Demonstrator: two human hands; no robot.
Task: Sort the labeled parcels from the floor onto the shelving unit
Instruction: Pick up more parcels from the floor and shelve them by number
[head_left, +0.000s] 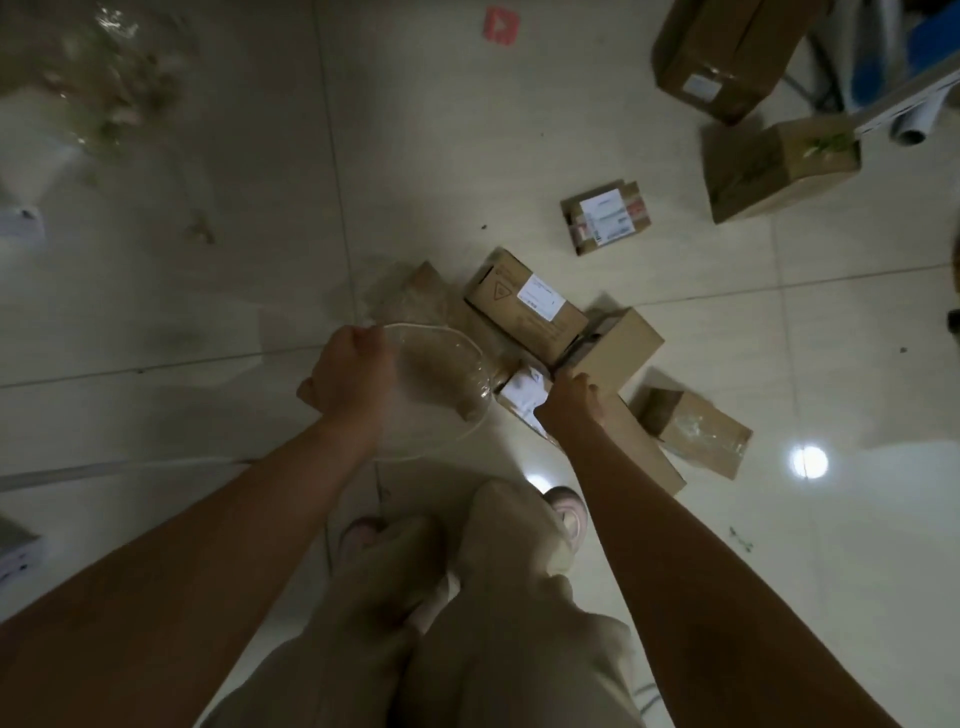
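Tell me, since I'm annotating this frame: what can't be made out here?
All in the head view:
- Print on the labelled box: too small and blurred to read.
- Fingers of the right hand: hidden behind its own back, so its grip on the small box is unclear.
- Contents of the clear bag, gripped by the left hand: blurred by the plastic.
- The metal frame, top right: cut off by the edge.

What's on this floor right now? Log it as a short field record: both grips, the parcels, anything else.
left grip: holds the rim of the clear bag, mouth open
right grip: holds the small labeled box
pile beside it: box with triangle mark, plain box, taped box
lying apart: little taped parcel, medium box, large box
floor: pale tiles
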